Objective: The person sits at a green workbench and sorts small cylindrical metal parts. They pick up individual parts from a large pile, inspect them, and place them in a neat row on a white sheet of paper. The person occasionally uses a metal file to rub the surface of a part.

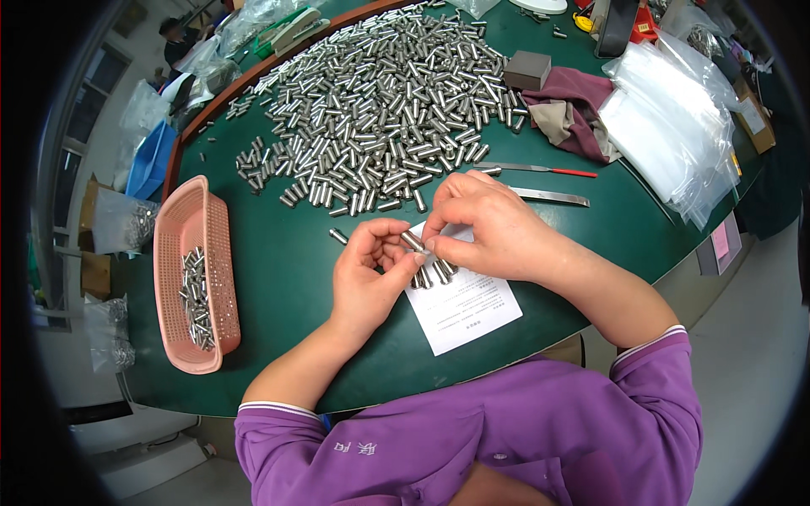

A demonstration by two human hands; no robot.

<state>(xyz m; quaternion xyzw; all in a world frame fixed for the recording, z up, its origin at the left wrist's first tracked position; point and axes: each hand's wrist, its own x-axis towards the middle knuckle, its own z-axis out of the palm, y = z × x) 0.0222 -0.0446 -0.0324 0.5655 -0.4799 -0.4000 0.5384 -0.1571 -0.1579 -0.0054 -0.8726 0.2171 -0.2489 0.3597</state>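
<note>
I see the left hand (pixel 364 271) and the right hand (pixel 485 226) pinching together one small metal pin (pixel 413 241), just above a printed paper sheet (pixel 464 305) on the green table (pixel 287 261). More pins (pixel 434 273) lie on the sheet.

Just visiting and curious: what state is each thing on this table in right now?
left hand: curled, touching a metal pin
right hand: pinching that pin
pink basket: partly filled with pins
pin pile: loose, spread out
paper sheet: flat, few pins on it
</note>
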